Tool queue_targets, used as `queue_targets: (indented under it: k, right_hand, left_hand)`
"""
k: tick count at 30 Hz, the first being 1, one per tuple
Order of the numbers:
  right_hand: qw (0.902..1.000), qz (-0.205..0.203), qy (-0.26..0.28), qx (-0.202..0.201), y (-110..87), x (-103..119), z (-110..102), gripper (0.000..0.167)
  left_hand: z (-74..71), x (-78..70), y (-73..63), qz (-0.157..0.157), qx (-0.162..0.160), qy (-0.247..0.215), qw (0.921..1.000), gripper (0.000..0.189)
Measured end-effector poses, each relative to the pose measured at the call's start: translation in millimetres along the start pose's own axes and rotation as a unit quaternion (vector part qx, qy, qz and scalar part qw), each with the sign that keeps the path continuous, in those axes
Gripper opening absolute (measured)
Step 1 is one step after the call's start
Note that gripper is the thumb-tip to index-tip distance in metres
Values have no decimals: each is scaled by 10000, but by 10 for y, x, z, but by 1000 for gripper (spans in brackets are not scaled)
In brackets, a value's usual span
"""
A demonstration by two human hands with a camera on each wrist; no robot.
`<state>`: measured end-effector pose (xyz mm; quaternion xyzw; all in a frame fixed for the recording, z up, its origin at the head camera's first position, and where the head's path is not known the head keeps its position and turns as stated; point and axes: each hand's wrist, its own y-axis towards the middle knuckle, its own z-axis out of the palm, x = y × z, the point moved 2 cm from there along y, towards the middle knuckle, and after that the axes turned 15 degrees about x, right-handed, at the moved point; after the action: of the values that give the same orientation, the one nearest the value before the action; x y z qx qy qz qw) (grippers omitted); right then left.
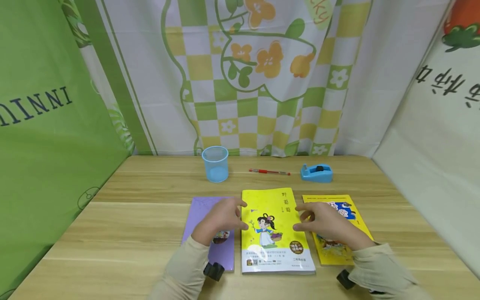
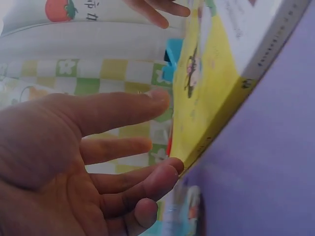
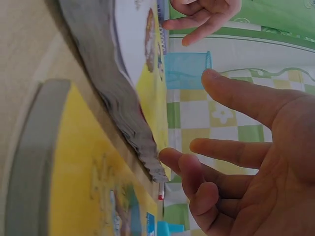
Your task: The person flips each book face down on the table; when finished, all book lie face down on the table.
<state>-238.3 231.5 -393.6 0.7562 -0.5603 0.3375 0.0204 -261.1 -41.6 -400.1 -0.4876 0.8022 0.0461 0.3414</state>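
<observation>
A yellow and white book (image 1: 277, 225) with a drawn girl on its cover lies in the middle of the table. My left hand (image 1: 224, 216) hovers at its left edge, over a purple book (image 1: 225, 260). On the opposite side my right hand (image 1: 320, 218) is at the right edge, above another yellow book (image 1: 331, 254). Both hands have thumb and fingers spread apart, with no grip on the book. One left fingertip (image 2: 174, 164) meets the book's spine corner in the left wrist view; whether it touches, I cannot tell. The right fingertips (image 3: 170, 156) look similarly close to the page edges.
Behind the books stand a blue mesh pen cup (image 1: 216, 164), a red pen (image 1: 269, 171) lying flat, and a blue tape dispenser (image 1: 316, 173). The wooden table (image 1: 142, 233) ends at a patterned curtain (image 1: 247, 112). Cloth walls rise on both sides.
</observation>
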Motion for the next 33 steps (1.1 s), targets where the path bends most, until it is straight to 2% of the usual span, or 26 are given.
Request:
queue_targets:
  k: [6, 12, 21, 28, 33]
  right_hand:
    - [9997, 234, -107, 7, 29, -3, 32, 66]
    - [9991, 325, -243, 81, 43, -14, 65, 75]
    - [9981, 292, -516, 192, 102, -14, 132, 79]
    - [9978, 319, -544, 182, 109, -22, 134, 77]
    - [9978, 405, -484, 210, 108, -7, 138, 77]
  left_hand:
    - [107, 31, 72, -224, -72, 81, 9997, 69]
    - [142, 13, 87, -343, -93, 244, 9991, 67]
    - [161, -4, 79, -173, -68, 266, 9995, 44]
    - [168, -4, 101, -183, -90, 248, 9995, 26]
    - [177, -7, 108, -302, -66, 139, 9994, 41]
